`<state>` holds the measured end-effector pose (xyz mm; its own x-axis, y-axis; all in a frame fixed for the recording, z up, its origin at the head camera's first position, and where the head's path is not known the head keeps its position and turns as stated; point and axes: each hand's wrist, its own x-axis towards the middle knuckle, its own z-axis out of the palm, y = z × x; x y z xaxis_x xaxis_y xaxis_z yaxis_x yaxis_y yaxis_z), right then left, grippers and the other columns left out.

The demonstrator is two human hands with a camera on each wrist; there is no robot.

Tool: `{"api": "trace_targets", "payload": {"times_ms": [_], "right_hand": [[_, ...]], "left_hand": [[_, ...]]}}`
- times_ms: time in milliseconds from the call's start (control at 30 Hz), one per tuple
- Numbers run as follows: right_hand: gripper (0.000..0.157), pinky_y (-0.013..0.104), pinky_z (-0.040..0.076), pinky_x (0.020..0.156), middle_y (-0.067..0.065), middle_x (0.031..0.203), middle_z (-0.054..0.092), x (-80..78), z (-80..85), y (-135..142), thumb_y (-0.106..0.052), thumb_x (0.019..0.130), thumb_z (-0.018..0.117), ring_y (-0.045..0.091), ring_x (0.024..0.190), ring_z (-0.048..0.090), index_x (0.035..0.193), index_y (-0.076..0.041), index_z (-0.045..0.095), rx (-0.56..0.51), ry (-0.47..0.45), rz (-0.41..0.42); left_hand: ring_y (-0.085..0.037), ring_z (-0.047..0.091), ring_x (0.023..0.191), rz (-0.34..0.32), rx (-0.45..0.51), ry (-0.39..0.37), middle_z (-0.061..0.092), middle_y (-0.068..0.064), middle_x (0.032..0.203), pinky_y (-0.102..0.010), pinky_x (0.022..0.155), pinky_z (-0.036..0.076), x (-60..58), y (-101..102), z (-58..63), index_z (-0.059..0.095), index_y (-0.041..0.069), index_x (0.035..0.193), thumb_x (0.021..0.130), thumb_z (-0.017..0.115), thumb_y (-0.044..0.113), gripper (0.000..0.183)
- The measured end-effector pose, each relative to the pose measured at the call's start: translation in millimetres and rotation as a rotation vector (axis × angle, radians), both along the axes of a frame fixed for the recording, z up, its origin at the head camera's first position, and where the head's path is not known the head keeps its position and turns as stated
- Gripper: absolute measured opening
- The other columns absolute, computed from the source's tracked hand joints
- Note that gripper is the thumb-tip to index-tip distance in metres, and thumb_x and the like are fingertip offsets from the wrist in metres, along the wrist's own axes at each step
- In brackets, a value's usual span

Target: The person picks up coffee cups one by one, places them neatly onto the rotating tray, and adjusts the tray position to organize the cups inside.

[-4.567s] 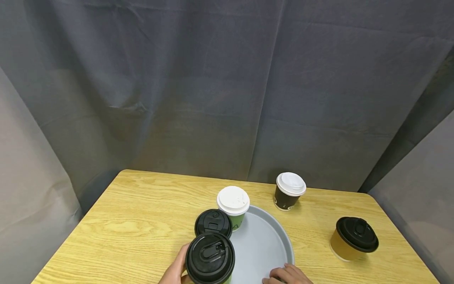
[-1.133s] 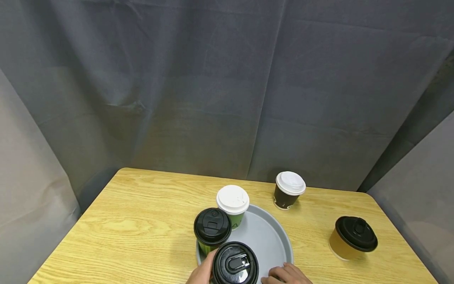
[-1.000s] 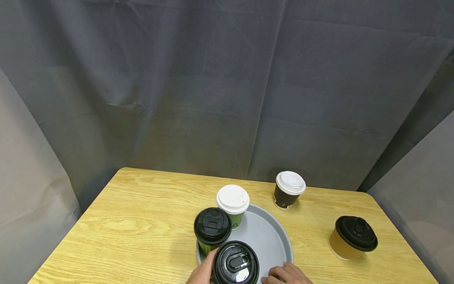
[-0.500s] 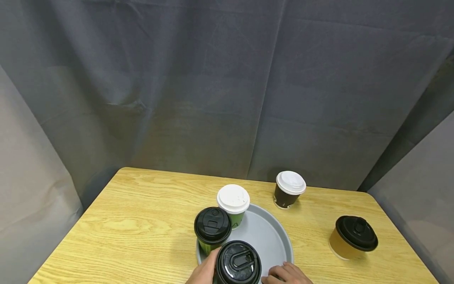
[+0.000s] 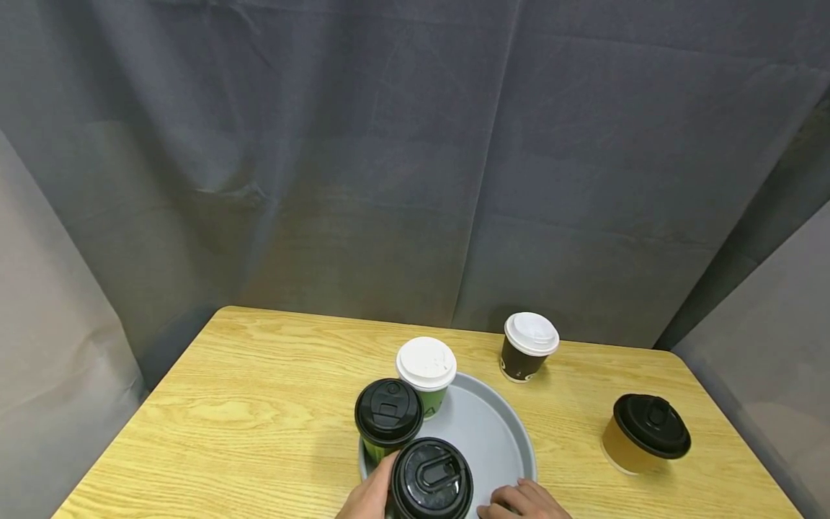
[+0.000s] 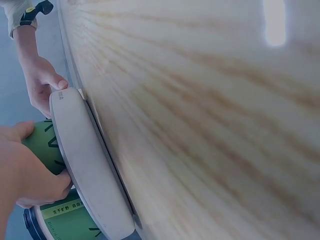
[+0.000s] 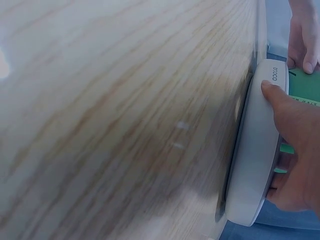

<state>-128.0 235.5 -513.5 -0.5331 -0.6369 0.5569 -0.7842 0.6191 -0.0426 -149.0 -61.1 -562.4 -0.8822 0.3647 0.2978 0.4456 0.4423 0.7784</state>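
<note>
My left hand grips a green paper coffee cup with a black lid at the near side of the round grey tray. In the left wrist view its fingers wrap the cup's green body, whose base is hidden behind the tray wall. My right hand holds the tray's right rim; the right wrist view has its thumb on the outer wall and the fingers inside. Another black-lidded green cup and a white-lidded green cup stand at the tray's left side.
A dark cup with a white lid stands on the wooden table behind the tray. Farther right is a short yellow-brown cup with a black lid. A grey curtain hangs along the back edge.
Since the oldest frame, my left hand has carried its cup rightward from the tray's left edge to its near middle. Over the last second it shifts only slightly. My right hand stays at the rim.
</note>
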Motion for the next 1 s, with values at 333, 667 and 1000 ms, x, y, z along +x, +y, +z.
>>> {"api": "trace_targets", "payload": {"times_ms": [333,667,1000], "right_hand": [[0.028,0.023,0.045,0.068,-0.020,0.090,0.058,-0.3,-2.5,-1.0,-0.036,0.072,0.089,-0.002,0.076,0.047,0.095,-0.031,0.073,-0.041,0.030,0.024],[0.027,0.023,0.046,0.068,-0.020,0.090,0.057,0.5,-1.8,-2.0,-0.037,0.072,0.089,-0.002,0.075,0.046,0.094,-0.031,0.073,-0.033,0.026,0.016],[0.028,0.025,0.047,0.069,-0.020,0.090,0.057,0.2,-1.9,-1.6,-0.036,0.071,0.089,-0.002,0.076,0.047,0.094,-0.031,0.073,-0.034,0.040,0.016]], "left_hand": [[-0.013,0.059,0.110,0.020,-0.004,-0.022,0.059,-0.006,0.132,-0.033,0.084,0.054,7.1,-2.3,18.3,0.044,0.019,0.145,0.077,0.084,0.049,0.085],[-0.013,0.057,0.115,0.032,-0.018,-0.066,0.057,0.002,0.135,-0.036,0.091,0.052,2.0,-5.1,7.4,0.042,0.028,0.147,0.075,0.082,0.057,0.087],[-0.014,0.057,0.116,0.037,-0.031,-0.089,0.056,0.004,0.136,-0.040,0.093,0.052,-3.7,-6.6,-3.1,0.042,0.031,0.147,0.073,0.082,0.061,0.089]]}}
